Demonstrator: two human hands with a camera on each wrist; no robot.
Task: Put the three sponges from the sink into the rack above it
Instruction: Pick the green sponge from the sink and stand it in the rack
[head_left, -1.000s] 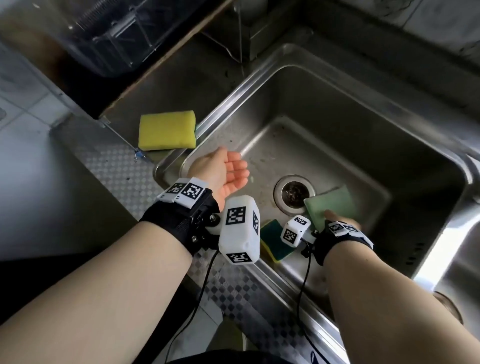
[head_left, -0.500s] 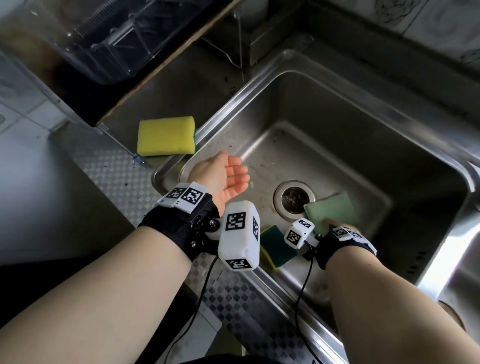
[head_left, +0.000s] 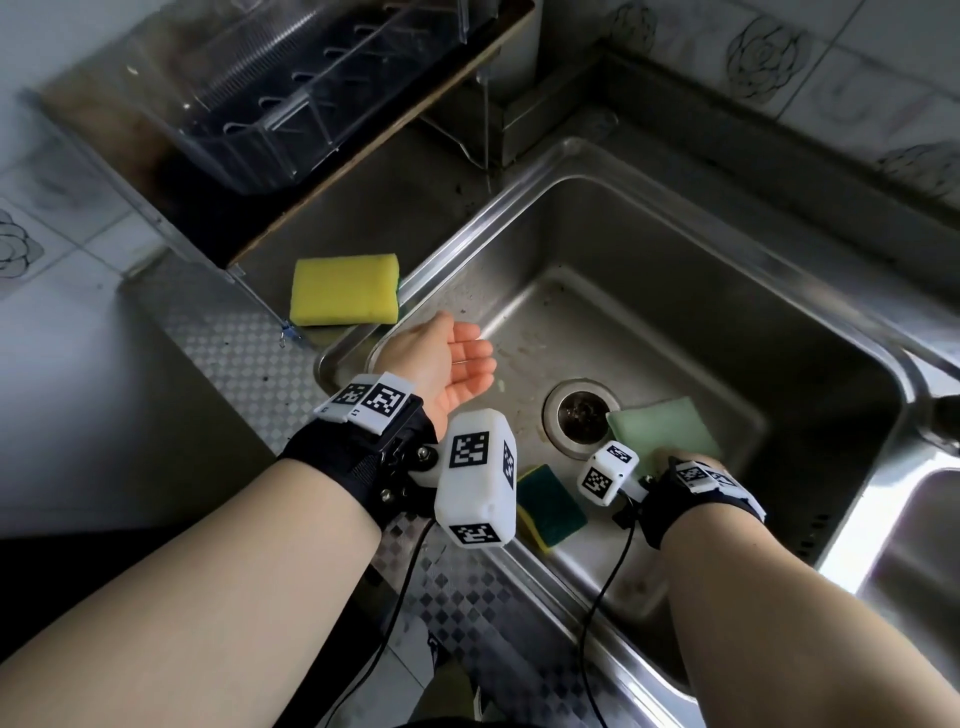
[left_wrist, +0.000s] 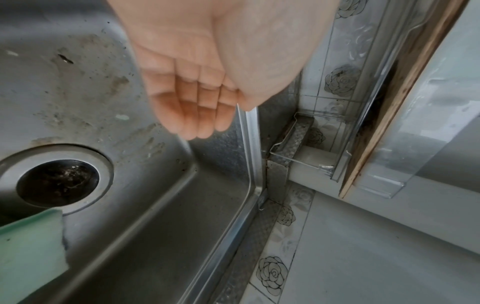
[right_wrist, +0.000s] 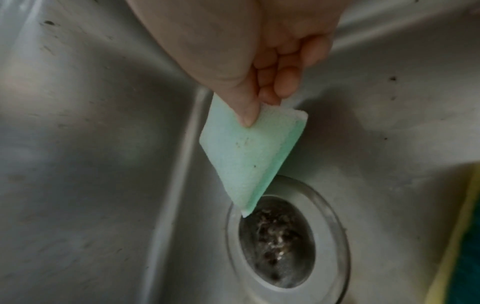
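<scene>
right wrist view: right hand (right_wrist: 259, 61) pinches corner of pale green sponge (right_wrist: 249, 158), thumb on top, fingers beneath; sponge hangs tilted over drain (right_wrist: 280, 242). head view: left hand (head_left: 441, 364) empty, fingers relaxed, over sink (head_left: 675, 218). dark green sponge (head_left: 550, 506) on sink floor near front wall. yellow sponge (head_left: 345, 288) on counter beside rim, below clear rack (head_left: 270, 104).

Bare forearms, no sleeves. Left wrist: black strap (head_left: 358, 457) with white marker tiles (head_left: 371, 402) printed with black square codes; white rounded camera box (head_left: 478, 478) on a black bracket with a silver screw, codes on its faces. Right wrist: same black strap (head_left: 685, 501), white coded tiles (head_left: 706, 475), smaller-looking white coded box (head_left: 608, 473). Thin black cable (head_left: 400, 587) hangs from each box.
</scene>
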